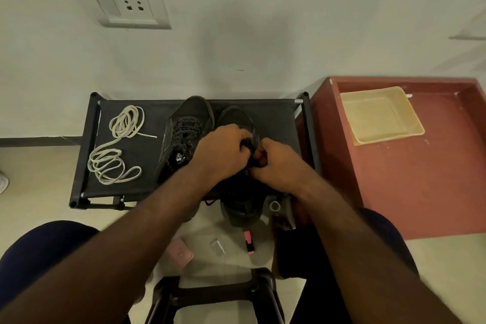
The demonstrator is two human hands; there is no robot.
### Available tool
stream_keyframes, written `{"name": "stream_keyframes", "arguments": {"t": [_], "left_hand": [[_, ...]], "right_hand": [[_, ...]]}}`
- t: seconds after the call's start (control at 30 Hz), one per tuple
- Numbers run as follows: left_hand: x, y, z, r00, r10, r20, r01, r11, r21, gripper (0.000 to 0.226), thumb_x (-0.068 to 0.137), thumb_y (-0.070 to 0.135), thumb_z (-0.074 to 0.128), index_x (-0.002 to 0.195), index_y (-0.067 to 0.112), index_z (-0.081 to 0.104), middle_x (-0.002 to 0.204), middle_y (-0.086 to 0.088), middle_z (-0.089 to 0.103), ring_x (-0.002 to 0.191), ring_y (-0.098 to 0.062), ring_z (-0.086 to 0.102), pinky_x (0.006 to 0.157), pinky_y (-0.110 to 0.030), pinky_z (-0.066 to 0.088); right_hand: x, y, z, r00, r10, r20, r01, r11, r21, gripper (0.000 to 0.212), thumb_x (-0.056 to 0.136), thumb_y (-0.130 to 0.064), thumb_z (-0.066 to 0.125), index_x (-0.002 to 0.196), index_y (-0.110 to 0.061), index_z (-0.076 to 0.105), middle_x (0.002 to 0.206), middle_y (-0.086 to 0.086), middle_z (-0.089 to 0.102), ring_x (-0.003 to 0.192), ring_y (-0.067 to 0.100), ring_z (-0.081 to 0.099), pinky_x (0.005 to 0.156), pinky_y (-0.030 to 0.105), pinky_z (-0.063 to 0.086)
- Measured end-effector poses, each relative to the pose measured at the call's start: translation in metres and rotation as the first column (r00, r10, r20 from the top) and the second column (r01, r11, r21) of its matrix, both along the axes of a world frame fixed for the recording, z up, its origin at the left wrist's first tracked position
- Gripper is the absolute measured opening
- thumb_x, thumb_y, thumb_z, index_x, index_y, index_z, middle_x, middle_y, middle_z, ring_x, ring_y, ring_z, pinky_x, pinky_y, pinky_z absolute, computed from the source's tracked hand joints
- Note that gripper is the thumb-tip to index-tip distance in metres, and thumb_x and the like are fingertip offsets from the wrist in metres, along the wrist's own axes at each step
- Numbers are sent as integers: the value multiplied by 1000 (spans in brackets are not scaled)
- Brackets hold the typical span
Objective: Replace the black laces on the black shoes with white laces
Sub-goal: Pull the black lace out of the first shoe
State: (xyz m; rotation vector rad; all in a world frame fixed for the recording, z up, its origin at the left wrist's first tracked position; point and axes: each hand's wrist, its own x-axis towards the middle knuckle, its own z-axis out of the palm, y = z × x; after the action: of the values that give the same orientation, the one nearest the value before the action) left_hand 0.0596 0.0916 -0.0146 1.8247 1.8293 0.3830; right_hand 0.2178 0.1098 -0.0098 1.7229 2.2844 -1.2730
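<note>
Your two bare forearms reach in from the bottom edge and meet at mid-frame, with your dark-clad knees at either side and a dark stool (215, 294) low between them.

A pale wall fills the upper half, and a white socket plate (128, 1) sits high on the left.

On your right, a red counter (420, 179) with a raised rim runs off the frame edge. A cream tray (378, 116) sits at its far left corner, and a broad stretch of red surface shows nearer you.

Just left of that counter stands a low black rack (276, 118), its far edge at the wall. Pale floor (39, 166) lies open to its left.

Two black shoes point away from you on the rack:
- The laced shoe (184, 137) is at the middle.
- The second shoe (236, 118) is close on its right, with its heel hanging past the rack's near edge.

Your left hand (221, 151) and right hand (278, 163) are both over the second shoe. Their fingers are curled tight round its black lace (251, 148), and the knuckles are nearly touching.

The white laces (118, 144) lie in loose coils on the left part of the rack, near its left rail. A strip of dark fabric separates them from the laced shoe.

On the floor below your arms lie three small things: a pink highlighter (249, 242), a pink flat item (181, 254) and a small silvery piece (217, 246).
</note>
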Motion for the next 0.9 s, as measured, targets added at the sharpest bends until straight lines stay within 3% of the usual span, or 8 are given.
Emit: {"name": "stream_keyframes", "arguments": {"t": [0.13, 0.37, 0.57, 0.67, 0.73, 0.8, 0.83, 0.9], "left_hand": [[1, 22, 4, 979, -157, -129, 132, 974, -185, 28, 79, 10, 58, 99, 21, 73, 96, -4, 68, 87, -25, 65, 81, -40, 56], [-11, 23, 2, 996, -93, -7, 92, 990, -102, 17, 91, 7, 57, 97, 9, 72, 98, -6, 70, 93, -20, 65, 81, -24, 47], [-11, 26, -7, 953, -278, -121, 256, 951, -174, 34, 94, 5, 51, 124, 13, 65, 120, -11, 57, 112, -27, 55, 95, -29, 40], [-6, 28, -8, 918, -326, -226, 293, 942, -165, 32, 95, 8, 49, 121, 14, 65, 120, -11, 62, 110, -28, 58, 95, -34, 43], [-6, 23, -12, 954, -237, -186, 225, 971, -81, 25, 95, 9, 48, 110, 13, 67, 109, -11, 68, 100, -28, 62, 89, -38, 49], [-6, 14, -19, 1000, 17, 18, -17, 1000, 23, 19, 94, 10, 48, 101, 11, 66, 95, -9, 71, 85, -24, 66, 79, -37, 54], [-5, 12, -22, 964, 199, 175, -204, 979, 10, 17, 95, 9, 47, 99, 10, 64, 87, -7, 71, 77, -21, 66, 73, -36, 56], [-3, 8, -26, 716, 526, 460, -494, 846, -199, 17, 96, 6, 44, 100, 7, 61, 76, -7, 68, 63, -16, 64, 62, -31, 57]], "right_hand": [[-4, -16, -15, 986, -165, -37, 167, 984, 64, 24, 78, -20, 73, 84, -20, 49, 81, -2, 60, 74, 19, 59, 61, 33, 48], [-13, -44, -26, 965, -237, -115, 258, 936, 241, 17, 87, -19, 63, 96, -23, 48, 97, -4, 53, 84, 17, 58, 74, 41, 54], [-13, -49, -35, 947, -286, -149, 321, 880, 350, 12, 85, -15, 62, 86, -18, 50, 92, 0, 51, 78, 22, 56, 71, 47, 51], [-15, -50, -38, 940, -300, -160, 339, 863, 374, 12, 86, -14, 62, 83, -18, 51, 88, -1, 50, 75, 19, 54, 67, 42, 51], [-15, -52, -39, 940, -302, -159, 340, 856, 390, 12, 87, -14, 62, 84, -19, 52, 88, -3, 49, 75, 17, 53, 65, 38, 50], [-16, -55, -41, 945, -285, -161, 327, 847, 419, 8, 86, -12, 61, 85, -16, 54, 89, -1, 50, 76, 19, 53, 64, 40, 49], [-15, -56, -41, 949, -272, -157, 314, 845, 432, 6, 85, -12, 60, 86, -15, 55, 89, 0, 50, 77, 20, 53, 65, 41, 50], [-16, -58, -43, 957, -250, -147, 290, 847, 446, 4, 86, -11, 59, 88, -13, 56, 91, 1, 50, 79, 20, 53, 65, 42, 50]]}}
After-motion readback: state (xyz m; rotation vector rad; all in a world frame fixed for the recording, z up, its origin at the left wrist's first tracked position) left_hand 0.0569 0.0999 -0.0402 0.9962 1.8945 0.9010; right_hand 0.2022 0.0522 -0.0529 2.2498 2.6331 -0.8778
